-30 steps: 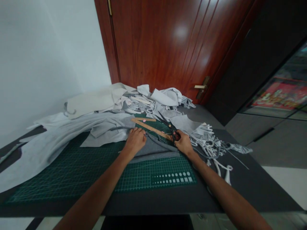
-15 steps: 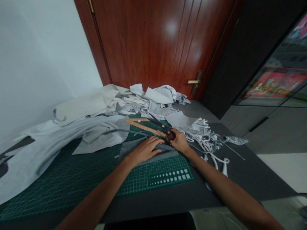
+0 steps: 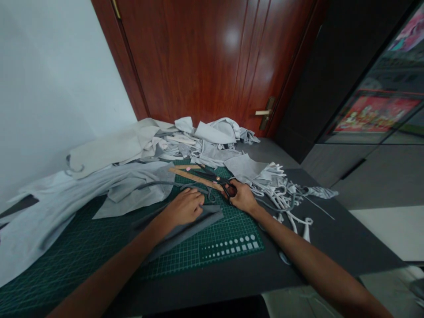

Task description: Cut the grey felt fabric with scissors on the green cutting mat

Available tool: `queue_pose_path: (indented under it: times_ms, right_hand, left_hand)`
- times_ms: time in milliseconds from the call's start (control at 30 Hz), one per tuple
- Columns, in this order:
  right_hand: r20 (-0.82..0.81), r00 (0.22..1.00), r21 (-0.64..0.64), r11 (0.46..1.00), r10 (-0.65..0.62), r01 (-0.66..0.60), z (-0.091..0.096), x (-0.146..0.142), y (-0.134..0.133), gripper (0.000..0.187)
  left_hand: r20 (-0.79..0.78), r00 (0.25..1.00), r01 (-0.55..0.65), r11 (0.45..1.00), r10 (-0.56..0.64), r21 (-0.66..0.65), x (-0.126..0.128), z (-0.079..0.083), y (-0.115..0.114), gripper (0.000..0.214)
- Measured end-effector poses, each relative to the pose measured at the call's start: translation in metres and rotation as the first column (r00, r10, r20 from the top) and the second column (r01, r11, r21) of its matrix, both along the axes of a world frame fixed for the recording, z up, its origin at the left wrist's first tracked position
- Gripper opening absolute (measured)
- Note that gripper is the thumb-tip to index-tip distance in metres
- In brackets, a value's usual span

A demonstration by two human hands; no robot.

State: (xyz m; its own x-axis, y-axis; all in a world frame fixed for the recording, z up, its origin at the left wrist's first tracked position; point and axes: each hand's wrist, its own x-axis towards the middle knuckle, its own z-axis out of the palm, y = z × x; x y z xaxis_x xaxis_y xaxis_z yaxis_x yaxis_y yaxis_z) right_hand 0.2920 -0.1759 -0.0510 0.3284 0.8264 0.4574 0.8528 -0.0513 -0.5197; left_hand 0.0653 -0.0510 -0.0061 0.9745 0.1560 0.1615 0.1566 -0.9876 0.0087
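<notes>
Door of glossy reddish-brown wood (image 3: 195, 57) with a brass lever handle (image 3: 263, 112) stands shut at the far end, beside a white wall (image 3: 56, 75). Below it, a dark grey worktop (image 3: 344, 243) carries a green gridded cutting mat (image 3: 228, 247), heaped at the back and left with crumpled pale grey fabric (image 3: 49, 221) and at the right with a tangle of narrow white fabric strips (image 3: 278, 194). On the mat, a wide dark grey fabric strip (image 3: 185, 232) runs under the left hand (image 3: 182, 207), which lies open on it, fingers lightly curled, pressing rather than gripping. The right hand (image 3: 243, 197) is clenched round the finger loops of long black scissors (image 3: 213, 178), whose blades point to the upper left and lie across a flat wooden ruler (image 3: 195, 179). A thin dark grey fabric cord (image 3: 165, 183) curves just above the left hand.
</notes>
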Motion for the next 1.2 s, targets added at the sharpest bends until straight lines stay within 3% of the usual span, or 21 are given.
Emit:
queue_pose_path:
  times_ms: [100, 167, 300, 433, 533, 867, 1033, 1200]
  right_hand:
    - [0.029, 1.0, -0.032, 0.999, 0.008, -0.007, -0.001, -0.001, 0.0, 0.019]
    - [0.052, 0.999, -0.05, 0.999, -0.001, 0.003, -0.001, 0.0, 0.001, 0.019]
    - [0.044, 0.999, -0.05, 0.999, -0.012, 0.014, -0.002, 0.001, 0.0, 0.019]
    - [0.027, 1.0, -0.047, 0.999, -0.003, 0.004, -0.001, 0.001, -0.001, 0.019]
    - [0.051, 0.999, -0.062, 0.998, 0.009, -0.006, 0.001, -0.001, -0.002, 0.019]
    - [0.083, 0.994, -0.12, 0.991, 0.076, -0.065, 0.006, -0.003, -0.007, 0.022]
    - [0.143, 0.986, -0.145, 0.988, 0.082, -0.061, 0.012, 0.006, -0.014, 0.016]
    - [0.238, 0.956, -0.203, 0.972, 0.169, -0.121, 0.018, 0.014, -0.019, 0.015]
  left_hand:
    - [0.026, 0.974, -0.228, 0.971, 0.227, 0.077, -0.005, 0.0, 0.011, 0.011]
    - [0.1, 0.958, -0.277, 0.956, 0.267, 0.098, -0.004, -0.003, 0.012, 0.018]
    - [0.114, 0.992, -0.058, 0.998, 0.055, 0.025, -0.002, -0.01, 0.011, 0.024]
    - [0.102, 0.989, 0.123, 0.973, -0.105, -0.196, -0.005, -0.016, 0.019, 0.017]
    - [0.161, 0.986, 0.092, 0.937, -0.039, -0.337, -0.004, -0.02, 0.029, 0.015]
    - [0.262, 0.919, -0.114, 0.836, 0.293, -0.537, -0.003, -0.028, 0.045, 0.028]
    - [0.301, 0.886, -0.141, 0.823, 0.353, -0.55, -0.007, -0.024, 0.044, 0.039]
    - [0.327, 0.863, -0.137, 0.802, 0.385, -0.582, -0.007, -0.022, 0.045, 0.042]
